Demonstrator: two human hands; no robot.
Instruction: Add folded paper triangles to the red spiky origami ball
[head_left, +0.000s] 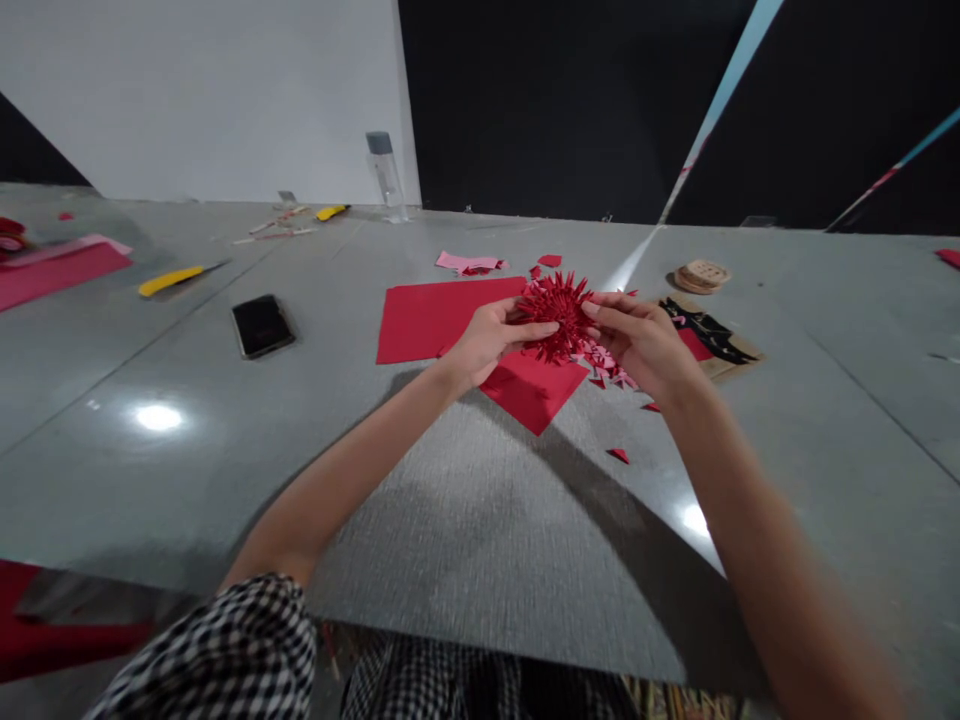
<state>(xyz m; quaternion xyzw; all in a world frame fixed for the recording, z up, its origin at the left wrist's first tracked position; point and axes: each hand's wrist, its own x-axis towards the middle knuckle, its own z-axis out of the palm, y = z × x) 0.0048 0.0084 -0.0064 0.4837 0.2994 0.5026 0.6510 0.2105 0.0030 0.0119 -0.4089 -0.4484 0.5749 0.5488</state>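
With fingers pinching from both sides, left hand and right hand holding the spiky red paper ball up over the red paper, keeping its points free and not squashed.

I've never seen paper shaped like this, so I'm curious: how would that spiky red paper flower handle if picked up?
The spiky red paper flower is probably very light for its size, being thin paper. Its narrow points look easily bent, so squeezing could crush them. Between the left hand and right hand it seems to keep its shape.
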